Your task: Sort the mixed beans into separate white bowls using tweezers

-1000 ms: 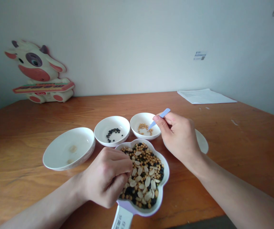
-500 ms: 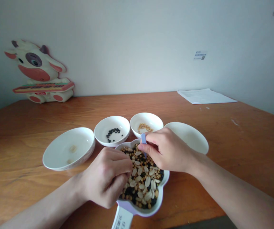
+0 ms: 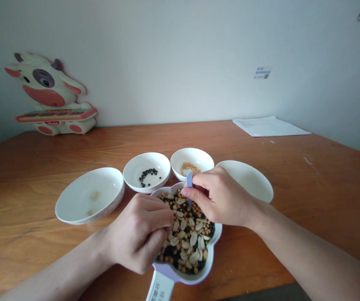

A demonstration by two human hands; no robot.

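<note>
Since a second ago my right hand (image 3: 222, 200) has come back from the soybean bowl (image 3: 192, 164) and is now over the flower-shaped bowl (image 3: 215, 240), which I'll use as my anchor for everything. Compared to half a second ago almost nothing has changed, it's basically parked in the same spot.

So: right hand is pinching the little blue tweezers (image 3: 189, 186) between thumb and fingers, held nearly upright, tips poking down into the mix of peanuts, soybeans and black beans at the far side of the flower bowl. Can't tell if the tips have actually got hold of a bean, it's too small to see.

My left hand (image 3: 142, 236) is curled up with the fingers pressed together, resting on the near-left rim of the flower bowl. Whether there's anything inside that fist, I can't tell.

Just beyond the flower bowl sit two small white bowls: the soybean one straight behind it and the one with a few black beans (image 3: 146, 171) behind and to the left. Further left is a bigger white dish (image 3: 88, 194) with a couple of peanuts in it, and to the right, partly behind my right hand, is another white dish (image 3: 250, 179).

All of it's on a wooden table (image 3: 308, 188).
</note>
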